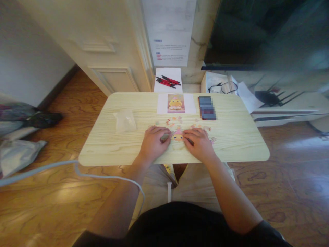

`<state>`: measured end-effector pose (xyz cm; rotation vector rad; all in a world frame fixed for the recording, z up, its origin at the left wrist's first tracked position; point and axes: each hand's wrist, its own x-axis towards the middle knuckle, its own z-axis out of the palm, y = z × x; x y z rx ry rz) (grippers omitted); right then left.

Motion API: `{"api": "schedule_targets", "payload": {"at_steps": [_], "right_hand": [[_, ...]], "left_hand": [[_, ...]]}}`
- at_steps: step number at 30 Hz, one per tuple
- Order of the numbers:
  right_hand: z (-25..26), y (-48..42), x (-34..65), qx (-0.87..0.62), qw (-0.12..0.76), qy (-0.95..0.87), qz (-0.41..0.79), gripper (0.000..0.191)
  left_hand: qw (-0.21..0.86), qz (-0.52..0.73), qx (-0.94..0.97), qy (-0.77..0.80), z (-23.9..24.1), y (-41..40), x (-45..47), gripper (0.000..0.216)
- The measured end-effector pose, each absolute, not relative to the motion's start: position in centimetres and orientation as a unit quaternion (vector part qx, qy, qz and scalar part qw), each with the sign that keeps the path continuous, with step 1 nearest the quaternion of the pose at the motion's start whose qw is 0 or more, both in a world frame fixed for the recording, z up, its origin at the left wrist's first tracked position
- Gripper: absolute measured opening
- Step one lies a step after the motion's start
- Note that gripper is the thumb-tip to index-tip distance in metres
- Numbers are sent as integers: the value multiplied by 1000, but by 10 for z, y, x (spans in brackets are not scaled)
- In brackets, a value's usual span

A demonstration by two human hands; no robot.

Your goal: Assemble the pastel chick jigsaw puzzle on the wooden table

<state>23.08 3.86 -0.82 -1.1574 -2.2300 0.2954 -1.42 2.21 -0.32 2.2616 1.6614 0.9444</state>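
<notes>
A partly joined jigsaw puzzle [177, 136], with a yellow face and a pink hat, lies flat on the small table between my hands. My left hand [156, 141] is closed, thumb and fingertips together at the puzzle's left edge. At its right edge, my right hand [199, 141] is likewise closed, its fingertips pressing on the border. Loose jigsaw pieces [172, 121] are scattered just beyond the puzzle, and more lie around my right hand, partly hidden by it. A sheet with a printed picture [176, 103] of a yellow character in a pink hat lies farther back.
On the pale wooden table [102, 144] are a clear plastic bag [125, 121] at left and a phone [207, 108] at right. Red and black pens [168, 81] rest on paper behind it. A pale cable [108, 176] passes across my left forearm.
</notes>
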Motion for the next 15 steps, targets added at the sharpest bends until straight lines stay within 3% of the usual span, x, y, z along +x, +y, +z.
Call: {"api": "schedule_targets", "payload": {"at_steps": [15], "right_hand": [[-8,38,231,-440,296,-840,110,19]], "left_hand": [[80,282,775,560,-6,20,-17,22]]}}
